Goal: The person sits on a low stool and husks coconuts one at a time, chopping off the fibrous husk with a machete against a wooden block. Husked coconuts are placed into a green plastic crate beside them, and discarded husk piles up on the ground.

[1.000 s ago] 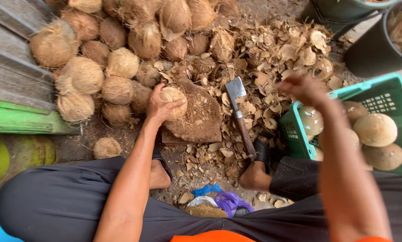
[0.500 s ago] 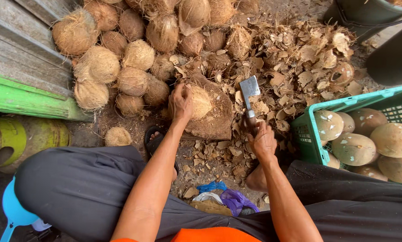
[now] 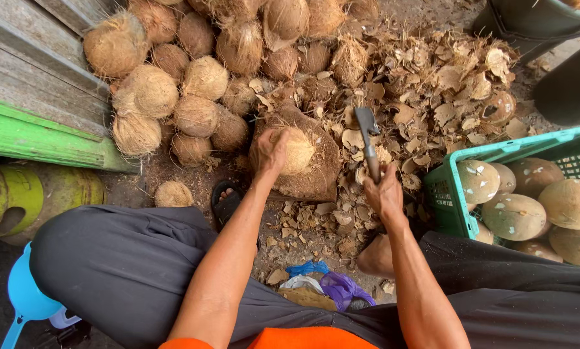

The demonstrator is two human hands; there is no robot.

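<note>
I am seeing the person's body from above. Both arms are showing bare from the upper arm down to the hands, with no sleeves, watch or gloves on them. The left hand [image 3: 272, 150] and right hand [image 3: 384, 194] are wearing no rings that I can make out. At the bottom edge an orange top [image 3: 306, 338] is peeking into view, only a curved strip of it. Dark grey trousers [image 3: 118, 265] of loose, smooth cloth are covering both legs, creasing softly at the knees. A dark sandal [image 3: 225, 201] is sitting on the left foot, toes showing. The right foot [image 3: 375, 255] is looking bare; I cannot tell if it is shod.
</note>
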